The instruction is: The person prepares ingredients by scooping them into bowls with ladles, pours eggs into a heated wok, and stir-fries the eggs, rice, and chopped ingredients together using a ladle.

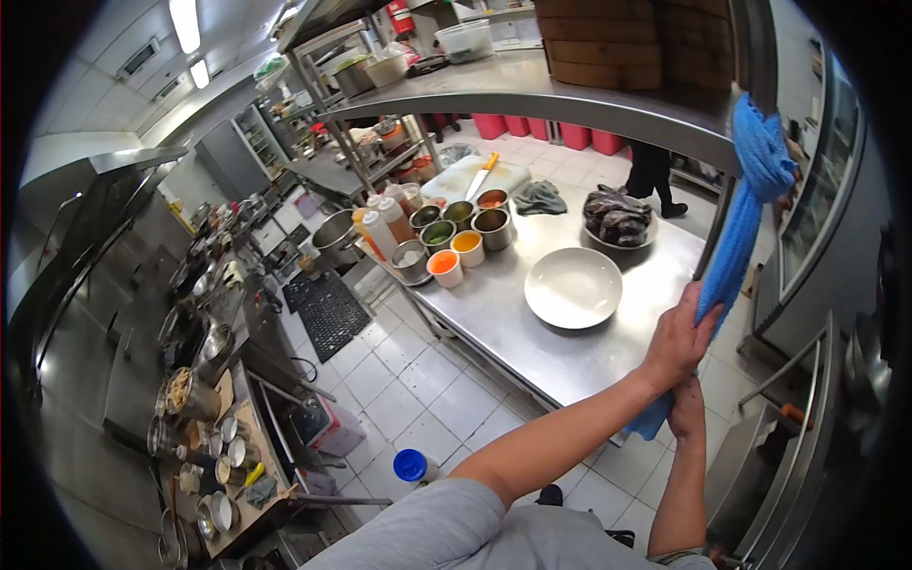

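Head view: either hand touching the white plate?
No, the left hand and right hand are both on the blue cloth, apart from the white plate on the steel table.

Blue cloth (736, 252), textured, gathered lengthwise into a thick, slanting band. Its upper end, bunched in a knot-like mass, meets the shelf post (729, 211) at right. The band descends to the left hand (676, 340), which grips it; the right hand (686, 407) lies just below, fingers hidden. The loose lower end hangs by the table's near right edge.
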`<state>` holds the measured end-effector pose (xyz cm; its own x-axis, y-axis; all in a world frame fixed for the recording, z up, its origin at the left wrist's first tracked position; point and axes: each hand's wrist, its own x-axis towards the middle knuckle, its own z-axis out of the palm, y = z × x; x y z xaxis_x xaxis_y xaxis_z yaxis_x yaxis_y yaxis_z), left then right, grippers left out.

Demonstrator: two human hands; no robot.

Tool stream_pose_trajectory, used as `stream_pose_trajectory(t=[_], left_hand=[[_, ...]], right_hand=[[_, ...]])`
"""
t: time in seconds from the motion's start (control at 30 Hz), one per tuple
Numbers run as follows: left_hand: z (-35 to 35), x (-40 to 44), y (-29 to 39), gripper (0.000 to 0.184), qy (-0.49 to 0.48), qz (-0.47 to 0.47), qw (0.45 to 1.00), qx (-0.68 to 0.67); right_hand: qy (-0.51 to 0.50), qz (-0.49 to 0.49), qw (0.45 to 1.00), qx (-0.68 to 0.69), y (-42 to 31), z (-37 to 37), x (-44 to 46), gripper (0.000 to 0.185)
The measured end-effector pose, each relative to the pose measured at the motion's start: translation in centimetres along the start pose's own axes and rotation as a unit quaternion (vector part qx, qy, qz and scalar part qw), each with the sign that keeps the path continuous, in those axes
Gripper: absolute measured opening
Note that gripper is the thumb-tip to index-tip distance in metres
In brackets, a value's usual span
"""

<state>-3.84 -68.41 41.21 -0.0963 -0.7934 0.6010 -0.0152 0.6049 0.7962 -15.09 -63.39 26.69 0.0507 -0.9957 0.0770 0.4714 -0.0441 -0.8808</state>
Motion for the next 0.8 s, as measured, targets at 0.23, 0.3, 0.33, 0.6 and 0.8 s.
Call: stream_pose_trajectory(t=[0.23, 0.3, 0.33, 0.6, 0.8], left_hand=[[-2.8, -4.6, 0.8, 0.033, -0.007, -0.001, 1.0, -0.018], [-4.9, -5.7, 1.4, 0.032, -0.045, -0.049, 0.997, -0.03], [-5.7, -6.4, 0.9, 0.033, -0.06, -0.055, 0.996, -0.027], [-16.0, -8.7, -1.7, 0.037, -0.159, -0.032, 0.987, -0.022], [-33.2, -7.6, -5.4, 0.039, -0.236, -0.127, 0.963, 0.041]], right_hand=[[-0.035, 0.189, 0.98, -0.048, 3.3, -3.0, -7.1, 0.044], [-0.069, 0.261, 0.963, -0.021, 4.0, -3.2, -8.9, 0.037], [-0.084, 0.283, 0.952, -0.079, 3.7, -2.5, -9.4, 0.036], [-0.254, 0.378, 0.817, -0.354, 14.3, 5.4, -6.2, 0.033], [-0.19, 0.311, 0.787, -0.498, 28.5, 10.7, -0.9, 0.036]])
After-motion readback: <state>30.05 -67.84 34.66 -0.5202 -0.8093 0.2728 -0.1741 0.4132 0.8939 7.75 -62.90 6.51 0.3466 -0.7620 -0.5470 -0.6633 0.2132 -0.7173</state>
